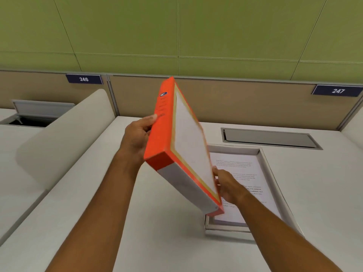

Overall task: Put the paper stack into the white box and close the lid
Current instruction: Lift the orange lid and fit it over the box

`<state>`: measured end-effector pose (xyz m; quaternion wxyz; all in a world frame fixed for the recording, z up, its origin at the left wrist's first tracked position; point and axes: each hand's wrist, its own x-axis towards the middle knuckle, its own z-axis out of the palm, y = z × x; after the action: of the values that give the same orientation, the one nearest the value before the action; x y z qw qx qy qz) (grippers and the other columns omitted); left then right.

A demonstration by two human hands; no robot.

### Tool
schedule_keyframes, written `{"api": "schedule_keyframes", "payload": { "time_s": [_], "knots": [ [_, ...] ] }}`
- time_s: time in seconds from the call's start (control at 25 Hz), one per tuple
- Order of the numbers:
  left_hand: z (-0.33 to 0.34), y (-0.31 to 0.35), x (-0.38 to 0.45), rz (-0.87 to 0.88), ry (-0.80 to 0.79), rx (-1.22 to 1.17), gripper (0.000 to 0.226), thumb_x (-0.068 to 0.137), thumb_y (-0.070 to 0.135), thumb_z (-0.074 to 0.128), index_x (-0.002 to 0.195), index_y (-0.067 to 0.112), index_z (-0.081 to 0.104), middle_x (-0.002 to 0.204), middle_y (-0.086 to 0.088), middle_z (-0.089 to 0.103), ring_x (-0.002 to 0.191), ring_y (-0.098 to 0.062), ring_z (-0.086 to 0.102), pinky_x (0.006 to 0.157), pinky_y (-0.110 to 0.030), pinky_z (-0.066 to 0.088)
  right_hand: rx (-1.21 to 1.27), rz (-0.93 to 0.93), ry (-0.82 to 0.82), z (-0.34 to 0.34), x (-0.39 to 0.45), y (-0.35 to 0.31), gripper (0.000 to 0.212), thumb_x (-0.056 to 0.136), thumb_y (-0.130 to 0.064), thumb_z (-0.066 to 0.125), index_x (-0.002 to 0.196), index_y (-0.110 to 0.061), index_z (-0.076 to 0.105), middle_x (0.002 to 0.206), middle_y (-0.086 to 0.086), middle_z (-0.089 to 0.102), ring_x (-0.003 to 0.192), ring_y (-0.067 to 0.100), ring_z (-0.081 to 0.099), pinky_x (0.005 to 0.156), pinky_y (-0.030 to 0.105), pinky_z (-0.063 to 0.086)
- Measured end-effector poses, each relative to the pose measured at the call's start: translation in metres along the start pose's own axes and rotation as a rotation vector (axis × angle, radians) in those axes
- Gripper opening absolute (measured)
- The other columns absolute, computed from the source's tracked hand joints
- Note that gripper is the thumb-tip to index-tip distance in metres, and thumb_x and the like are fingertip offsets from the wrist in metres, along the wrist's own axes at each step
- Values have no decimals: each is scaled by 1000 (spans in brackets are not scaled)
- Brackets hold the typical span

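Observation:
The white box (264,160) lies open on the desk at the right, with the printed paper stack (239,167) flat inside it. Its lid (188,146), orange outside with a white inner face, is held in the air, steeply tilted, just left of and above the box. My left hand (137,137) grips the lid's orange left side near the top. My right hand (225,183) holds the lid's lower right edge, over the paper. The lid hides the box's left wall.
The desk (157,242) is off-white. A grey cable-tray flap (269,137) is set into it behind the box. A rounded white divider (64,134) stands at the left, tan partition panels with number plates 246 (84,79) and 247 (337,90) at the back.

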<state>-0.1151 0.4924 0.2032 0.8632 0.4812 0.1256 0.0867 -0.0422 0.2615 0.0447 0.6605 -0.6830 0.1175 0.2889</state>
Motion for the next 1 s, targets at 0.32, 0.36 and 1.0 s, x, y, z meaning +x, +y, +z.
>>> {"api": "schedule_keyframes", "payload": {
  "time_s": [0.32, 0.36, 1.0],
  "knots": [
    [-29, -31, -1, -181, -57, -3, 27, 94, 21, 53, 111, 6, 68, 90, -10, 73, 76, -24, 73, 64, -37, 60, 255, -22, -58, -56, -3, 1, 42, 95, -45, 51, 121, -15, 65, 103, 11, 78, 83, 34, 76, 74, 45, 62],
    [-31, -40, 3, -178, -48, 14, 28, 94, 15, 50, 115, 3, 65, 93, -12, 71, 78, -23, 71, 67, -36, 59, 264, -34, -38, -69, -4, 1, 42, 94, -44, 52, 120, -14, 65, 96, 11, 80, 77, 33, 77, 68, 43, 62],
    [14, -175, 45, -484, 13, 460, 30, 84, 21, 70, 102, -2, 66, 83, -13, 71, 76, -24, 61, 69, -31, 56, 187, -67, 179, -226, -39, 15, 43, 91, -38, 63, 122, -8, 62, 107, 17, 73, 91, 38, 72, 76, 47, 60]
  ]
}}
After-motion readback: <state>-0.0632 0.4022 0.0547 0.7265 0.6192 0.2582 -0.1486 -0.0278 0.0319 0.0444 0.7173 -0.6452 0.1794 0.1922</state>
